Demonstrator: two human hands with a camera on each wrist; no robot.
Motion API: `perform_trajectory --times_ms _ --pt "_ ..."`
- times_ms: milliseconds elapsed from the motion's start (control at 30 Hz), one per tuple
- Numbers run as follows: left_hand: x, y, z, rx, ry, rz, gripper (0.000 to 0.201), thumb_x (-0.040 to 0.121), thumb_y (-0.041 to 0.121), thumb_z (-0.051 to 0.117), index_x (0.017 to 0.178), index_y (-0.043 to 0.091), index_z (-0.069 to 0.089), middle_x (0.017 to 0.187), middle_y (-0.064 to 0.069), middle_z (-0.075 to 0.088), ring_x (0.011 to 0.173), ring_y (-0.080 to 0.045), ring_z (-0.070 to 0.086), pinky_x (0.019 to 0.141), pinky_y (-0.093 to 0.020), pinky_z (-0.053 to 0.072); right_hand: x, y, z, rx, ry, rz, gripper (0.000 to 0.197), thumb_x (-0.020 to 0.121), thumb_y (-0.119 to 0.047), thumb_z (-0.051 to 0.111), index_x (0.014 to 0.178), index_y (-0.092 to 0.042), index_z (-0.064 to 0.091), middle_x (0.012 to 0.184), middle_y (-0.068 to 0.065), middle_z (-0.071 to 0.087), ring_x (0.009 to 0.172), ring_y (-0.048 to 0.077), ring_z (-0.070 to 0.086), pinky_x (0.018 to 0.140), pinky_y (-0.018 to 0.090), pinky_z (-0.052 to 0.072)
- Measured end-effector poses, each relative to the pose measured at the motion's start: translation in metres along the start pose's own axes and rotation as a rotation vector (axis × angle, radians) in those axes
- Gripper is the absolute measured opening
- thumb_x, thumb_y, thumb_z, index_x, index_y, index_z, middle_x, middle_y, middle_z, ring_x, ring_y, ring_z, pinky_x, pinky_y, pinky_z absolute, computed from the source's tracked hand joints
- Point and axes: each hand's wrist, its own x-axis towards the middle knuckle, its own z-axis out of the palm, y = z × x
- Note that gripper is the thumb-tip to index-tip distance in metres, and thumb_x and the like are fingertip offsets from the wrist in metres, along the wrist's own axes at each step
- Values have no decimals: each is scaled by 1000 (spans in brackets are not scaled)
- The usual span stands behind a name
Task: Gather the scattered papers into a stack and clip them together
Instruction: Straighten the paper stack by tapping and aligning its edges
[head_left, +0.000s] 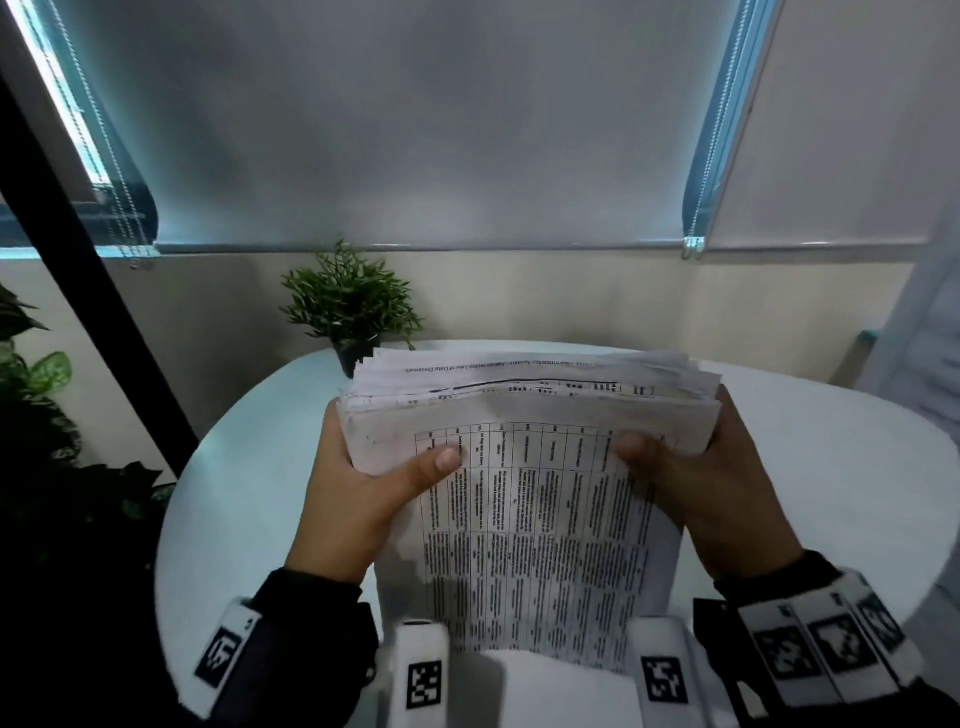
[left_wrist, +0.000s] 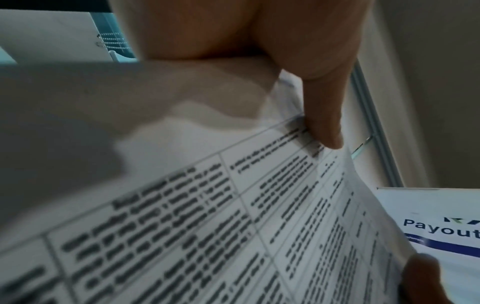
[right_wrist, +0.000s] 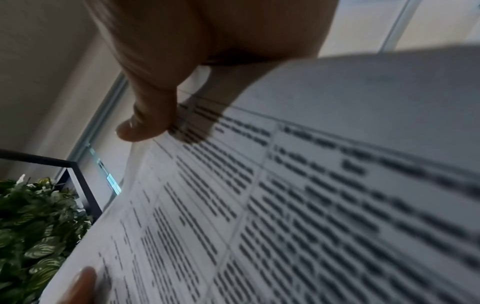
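Note:
A thick stack of printed papers (head_left: 530, 499) stands nearly upright over the round white table (head_left: 249, 509), with its top edges uneven and fanned. My left hand (head_left: 363, 493) grips the stack's left side, thumb laid on the front sheet's printed table. My right hand (head_left: 711, 483) grips the right side the same way. The left wrist view shows the thumb (left_wrist: 319, 102) pressing on the front sheet (left_wrist: 207, 226). The right wrist view shows my right thumb (right_wrist: 148, 115) on the same sheet (right_wrist: 311, 205). No clip shows in any view.
A small potted plant (head_left: 350, 306) stands at the table's far edge, just behind the stack. Large leafy plants (head_left: 36, 415) and a black frame (head_left: 93, 270) are at the left. A white sign reading "Payout" (left_wrist: 441, 228) stands to the right. Closed blinds cover the window ahead.

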Motion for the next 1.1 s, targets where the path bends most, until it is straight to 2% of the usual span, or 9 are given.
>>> perform_trajectory --times_ms 100,200,267,433,533,733,900,967,1100 --pt "1 0 1 -16 22 -16 103 32 48 92 121 22 47 110 -4 70 99 -18 69 75 -27 57 0 -4 -2 -40 -29 21 101 46 -51 88 127 -7 47 113 14 66 101 26 66 72 34 57" --pt "2 -2 0 -5 -1 -40 109 29 49 93 122 18 45 108 -4 70 98 -18 69 72 -25 56 3 -31 -1 -214 45 -37 96 48 -69 76 127 -25 43 109 -2 63 94 0 65 74 20 54" --pt "3 -3 -4 4 -35 -48 113 30 48 93 125 12 45 110 -10 69 98 -23 69 70 -26 57 6 -62 2 -404 99 -174 91 57 -83 58 132 -37 35 123 -12 55 112 -5 55 95 16 45" --pt "1 2 1 78 -74 7 93 31 50 90 111 17 59 95 7 75 88 -10 71 66 -15 54 -4 -100 63 -1010 -90 -498 92 78 -71 39 149 -17 18 157 0 19 145 14 12 118 30 12" --pt "-1 6 4 130 -62 55 62 45 17 88 101 19 62 85 21 74 80 2 70 63 -8 51 -12 -78 89 -1309 -392 -477 89 82 -70 31 145 -7 29 151 10 34 141 25 26 118 41 15" --pt "-1 6 8 174 -63 77 64 54 5 82 113 -3 57 94 20 73 86 4 68 69 -6 49 -14 -77 93 -1209 -406 -413 79 83 -58 38 139 -2 40 141 13 46 132 28 41 111 40 29" --pt "-2 5 15 190 -8 48 41 71 -17 70 87 20 62 69 20 72 63 5 66 55 -8 48 -16 -72 89 -1139 -438 -375 78 86 -56 38 146 -7 28 151 3 31 140 16 25 117 30 20" --pt "-5 5 18 199 5 64 39 69 -12 73 86 22 63 71 20 72 66 3 67 55 -9 49 -14 -70 87 -1251 -550 -399 80 84 -59 35 145 -8 30 148 7 40 138 20 34 113 38 31" --pt "-6 7 11 135 36 69 34 61 9 82 91 17 67 81 10 76 73 -8 71 60 -16 54 3 -77 61 -1154 -605 -309 88 75 -68 40 147 -21 22 150 -4 34 138 9 24 112 21 11"
